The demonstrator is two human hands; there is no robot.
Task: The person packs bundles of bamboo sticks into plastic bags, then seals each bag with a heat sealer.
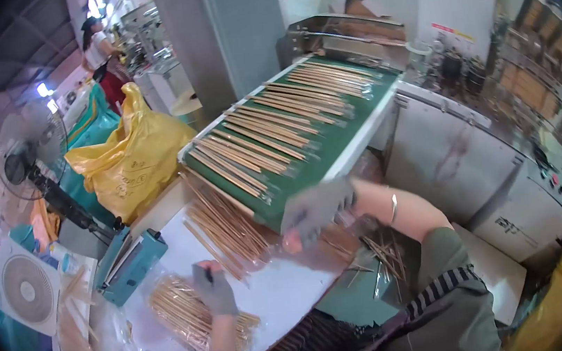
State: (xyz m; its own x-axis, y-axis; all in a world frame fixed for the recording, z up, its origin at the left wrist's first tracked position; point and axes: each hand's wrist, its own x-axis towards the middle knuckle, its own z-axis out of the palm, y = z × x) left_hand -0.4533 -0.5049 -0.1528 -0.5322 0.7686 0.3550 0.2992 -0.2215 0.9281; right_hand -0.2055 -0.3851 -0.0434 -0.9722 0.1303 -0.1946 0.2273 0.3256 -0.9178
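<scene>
My left hand (215, 290), in a grey glove with bare fingertips, is over the edge of a plastic-wrapped bundle of wooden chopsticks (178, 313) on the white tabletop. Its fingers are curled in, and anything between them is hidden. Blurred by motion, my right hand (317, 210), in a similar glove, hovers by the near end of the green conveyor belt (309, 179). Its grip is too smeared to read. Between the hands lies a loose pile of chopsticks (228, 227). Rows of chopsticks in clear sleeves (267, 117) lie across the belt.
A teal box (134, 264) and a fan (30, 161) stand at the left, near a yellow sack (135, 162). Loose sticks (386, 261) lie below the table's right edge. A white machine cabinet (446, 145) flanks the belt. Another person (101, 57) stands far back.
</scene>
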